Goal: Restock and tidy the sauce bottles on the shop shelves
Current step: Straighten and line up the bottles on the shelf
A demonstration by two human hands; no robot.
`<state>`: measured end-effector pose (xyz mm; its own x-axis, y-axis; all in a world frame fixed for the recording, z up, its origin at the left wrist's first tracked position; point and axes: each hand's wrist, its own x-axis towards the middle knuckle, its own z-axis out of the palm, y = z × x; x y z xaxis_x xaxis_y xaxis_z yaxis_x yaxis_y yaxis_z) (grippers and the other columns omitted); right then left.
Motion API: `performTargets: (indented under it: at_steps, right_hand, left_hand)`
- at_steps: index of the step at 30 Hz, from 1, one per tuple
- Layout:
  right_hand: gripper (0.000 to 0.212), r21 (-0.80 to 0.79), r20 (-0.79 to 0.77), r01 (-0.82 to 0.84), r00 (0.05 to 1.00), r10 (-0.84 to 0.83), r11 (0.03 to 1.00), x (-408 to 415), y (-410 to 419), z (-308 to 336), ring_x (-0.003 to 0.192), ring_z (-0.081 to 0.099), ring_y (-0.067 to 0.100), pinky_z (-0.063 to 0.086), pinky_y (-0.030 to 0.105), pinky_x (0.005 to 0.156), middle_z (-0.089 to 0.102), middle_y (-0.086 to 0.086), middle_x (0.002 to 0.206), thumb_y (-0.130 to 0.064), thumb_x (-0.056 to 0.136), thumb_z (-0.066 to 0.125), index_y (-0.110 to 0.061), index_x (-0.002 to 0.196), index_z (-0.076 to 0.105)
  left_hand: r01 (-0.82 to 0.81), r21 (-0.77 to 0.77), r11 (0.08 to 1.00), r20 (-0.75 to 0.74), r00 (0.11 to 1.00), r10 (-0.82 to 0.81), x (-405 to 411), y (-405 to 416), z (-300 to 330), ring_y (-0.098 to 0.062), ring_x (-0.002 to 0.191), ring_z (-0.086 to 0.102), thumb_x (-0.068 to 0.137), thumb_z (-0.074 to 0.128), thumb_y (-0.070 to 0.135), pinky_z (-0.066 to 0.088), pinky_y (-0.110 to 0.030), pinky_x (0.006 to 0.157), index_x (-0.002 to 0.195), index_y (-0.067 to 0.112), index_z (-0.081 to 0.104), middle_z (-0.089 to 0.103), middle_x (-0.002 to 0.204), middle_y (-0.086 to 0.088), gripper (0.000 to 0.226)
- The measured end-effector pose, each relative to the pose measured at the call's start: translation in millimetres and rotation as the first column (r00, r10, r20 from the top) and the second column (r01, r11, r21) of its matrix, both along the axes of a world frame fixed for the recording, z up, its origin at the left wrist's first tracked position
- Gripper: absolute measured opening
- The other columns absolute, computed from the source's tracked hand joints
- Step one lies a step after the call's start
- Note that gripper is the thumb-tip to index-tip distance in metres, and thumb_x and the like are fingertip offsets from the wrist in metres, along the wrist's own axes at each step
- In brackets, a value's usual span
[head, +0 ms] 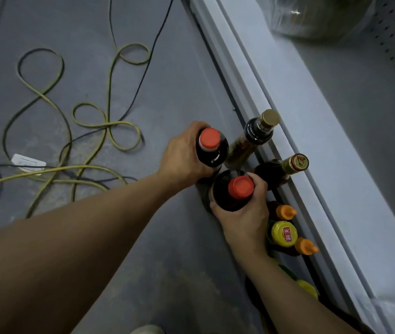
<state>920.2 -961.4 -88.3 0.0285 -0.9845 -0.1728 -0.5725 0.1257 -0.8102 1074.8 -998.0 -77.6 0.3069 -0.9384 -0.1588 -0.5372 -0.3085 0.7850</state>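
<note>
Grey concrete floor fills the view, with yellow and dark cables looped across its left side and a pale shelf base running diagonally along the right. Sauce bottles stand on the floor in a row against that base. The left hand grips a dark bottle with an orange-red cap from its left side, fingers curled round the shoulder. The right hand grips a second dark bottle with an orange-red cap just nearer, thumb and fingers wrapped round it. Beyond them lean a gold-capped bottle and a bottle with a red-and-green cap. Nearer, to the right of the right hand, stand a yellow-lidded bottle and two orange-nozzled bottles.
</note>
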Motion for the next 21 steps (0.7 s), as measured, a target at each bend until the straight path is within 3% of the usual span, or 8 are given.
performTargets:
  at_steps: [2, 4, 6, 9, 13, 17, 21]
  right_hand:
    - [0.08, 0.025, -0.002, -0.061, 0.998, 0.061, 0.998, -0.1, 5.6, 4.5, 0.111, 0.046, 0.007, 0.039, 0.015, 0.093, 0.051, -0.005, 0.122, -0.013, 0.062, 0.086, -0.019, 0.128, 0.042]
    - [0.077, 0.045, 0.011, -0.109, 0.994, 0.108, 0.993, 0.0, 10.8, 7.8, 0.103, 0.043, 0.001, 0.032, -0.003, 0.08, 0.049, -0.013, 0.113, -0.015, 0.061, 0.087, -0.024, 0.124, 0.042]
    - [0.075, 0.067, 0.019, -0.155, 0.988, 0.154, 0.986, 0.2, 16.2, 8.5, 0.098, 0.041, -0.002, 0.031, -0.007, 0.072, 0.045, -0.023, 0.101, -0.017, 0.06, 0.087, -0.031, 0.115, 0.038]
    - [0.075, 0.111, 0.029, -0.221, 0.975, 0.219, 0.969, 1.3, 23.2, 5.8, 0.099, 0.043, 0.002, 0.032, 0.004, 0.073, 0.041, -0.026, 0.096, -0.018, 0.059, 0.088, -0.033, 0.109, 0.034]
    - [0.077, 0.1, 0.049, -0.232, 0.973, 0.228, 0.968, 4.3, 20.6, -2.3, 0.1, 0.044, 0.005, 0.038, 0.018, 0.083, 0.043, -0.018, 0.103, -0.019, 0.058, 0.088, -0.031, 0.112, 0.035]
    - [0.081, 0.08, 0.158, -0.237, 0.962, 0.222, 0.968, 11.2, 4.7, -18.0, 0.111, 0.049, 0.009, 0.042, 0.03, 0.096, 0.049, -0.014, 0.114, -0.019, 0.055, 0.087, -0.033, 0.118, 0.038]
    - [0.075, 0.083, 0.287, -0.291, 0.923, 0.257, 0.953, 21.0, -13.2, -32.4, 0.113, 0.052, 0.011, 0.044, 0.035, 0.097, 0.055, -0.011, 0.118, -0.019, 0.06, 0.086, -0.031, 0.122, 0.045]
  left_hand:
    - [-0.024, 0.005, 1.0, 0.02, 1.0, 0.024, 8.4, 15.8, 2.4, -0.017, 0.106, 0.058, 0.06, 0.086, 0.027, 0.043, -0.023, 0.08, 0.123, 0.024, 0.049, 0.063, 0.115, 0.004, 0.073]
    - [-0.034, 0.014, 0.999, 0.036, 0.999, 0.033, 19.9, 31.1, 6.1, -0.015, 0.106, 0.058, 0.059, 0.087, 0.026, 0.042, -0.021, 0.081, 0.125, 0.025, 0.05, 0.063, 0.115, 0.005, 0.075]
    - [-0.042, 0.033, 0.999, 0.043, 0.998, 0.041, 32.3, 47.4, 8.4, -0.01, 0.101, 0.057, 0.058, 0.087, 0.024, 0.041, -0.019, 0.082, 0.125, 0.025, 0.051, 0.061, 0.109, 0.009, 0.077]
    - [-0.071, 0.077, 0.995, 0.039, 0.997, 0.068, 46.6, 71.3, 8.8, -0.003, 0.095, 0.05, 0.056, 0.087, 0.02, 0.037, -0.015, 0.079, 0.125, 0.026, 0.053, 0.054, 0.101, 0.016, 0.077]
    - [-0.111, 0.104, 0.988, -0.041, 0.992, 0.115, 62.1, 88.6, 1.0, -0.011, 0.099, 0.055, 0.054, 0.085, 0.012, 0.044, -0.026, 0.084, 0.124, 0.026, 0.054, 0.059, 0.104, 0.01, 0.077]
    - [-0.126, 0.097, 0.987, -0.302, 0.941, 0.15, 76.4, 85.9, -11.7, -0.012, 0.102, 0.06, 0.058, 0.081, -0.003, 0.051, -0.031, 0.087, 0.119, 0.028, 0.051, 0.063, 0.107, 0.008, 0.075]
    - [-0.145, 0.1, 0.984, -0.518, 0.837, 0.176, 83.2, 81.2, -31.1, -0.016, 0.112, 0.057, 0.052, 0.08, 0.012, 0.049, -0.037, 0.095, 0.13, 0.023, 0.046, 0.06, 0.121, 0.001, 0.085]
